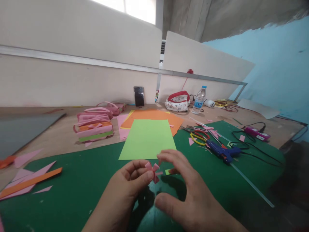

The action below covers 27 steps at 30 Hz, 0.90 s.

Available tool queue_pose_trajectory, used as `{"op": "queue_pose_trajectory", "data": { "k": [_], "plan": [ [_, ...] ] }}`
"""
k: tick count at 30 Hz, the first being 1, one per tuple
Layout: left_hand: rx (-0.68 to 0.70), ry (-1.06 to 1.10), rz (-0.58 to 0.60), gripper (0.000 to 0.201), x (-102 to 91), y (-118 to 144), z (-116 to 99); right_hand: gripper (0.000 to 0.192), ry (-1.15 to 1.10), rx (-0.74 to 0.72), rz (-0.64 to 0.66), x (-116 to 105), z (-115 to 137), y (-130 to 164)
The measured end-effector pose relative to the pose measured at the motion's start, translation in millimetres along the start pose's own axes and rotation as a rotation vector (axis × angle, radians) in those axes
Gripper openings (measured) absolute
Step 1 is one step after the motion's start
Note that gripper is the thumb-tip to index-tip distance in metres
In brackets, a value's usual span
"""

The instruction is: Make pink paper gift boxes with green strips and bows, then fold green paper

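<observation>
A small pink paper bow with folded loops is pinched between the thumb and fingers of my left hand, above a green mat. My right hand is just right of it, thumb and index finger spread wide apart. Beside my right hand's lower fingertips shows a small light green paper piece; whether they touch it I cannot tell. Beyond both hands lies a light green paper sheet, partly over orange sheets.
Pink paper bags stand at the back left. Paper strips lie at left. On the right are scissors, a blue glue gun with its cord and a purple power strip. A water bottle and phone stand behind.
</observation>
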State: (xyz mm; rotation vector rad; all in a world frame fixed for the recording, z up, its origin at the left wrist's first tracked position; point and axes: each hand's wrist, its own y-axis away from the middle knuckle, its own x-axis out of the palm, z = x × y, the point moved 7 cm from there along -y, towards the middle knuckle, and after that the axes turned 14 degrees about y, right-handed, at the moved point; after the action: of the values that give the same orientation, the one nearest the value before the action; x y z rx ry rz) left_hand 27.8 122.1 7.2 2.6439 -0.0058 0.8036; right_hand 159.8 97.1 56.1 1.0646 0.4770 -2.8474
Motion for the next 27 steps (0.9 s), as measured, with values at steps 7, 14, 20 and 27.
{"op": "queue_pose_trajectory", "data": {
  "k": [7,14,20,27],
  "plan": [
    [0.065,-0.044,-0.005,0.029,-0.3,-1,-1,0.035,0.179,-0.144,-0.137,-12,8,-10],
    [-0.025,-0.046,0.080,0.036,0.5,-5,7,0.012,0.024,-0.041,0.022,-5,3,-17],
    [0.011,-0.104,0.060,0.034,0.5,-4,5,0.010,0.020,0.009,0.021,-3,0,-15],
    [0.007,-0.152,0.118,0.026,1.1,-6,6,0.012,0.035,0.081,0.049,1,-5,-15]
  ]
}}
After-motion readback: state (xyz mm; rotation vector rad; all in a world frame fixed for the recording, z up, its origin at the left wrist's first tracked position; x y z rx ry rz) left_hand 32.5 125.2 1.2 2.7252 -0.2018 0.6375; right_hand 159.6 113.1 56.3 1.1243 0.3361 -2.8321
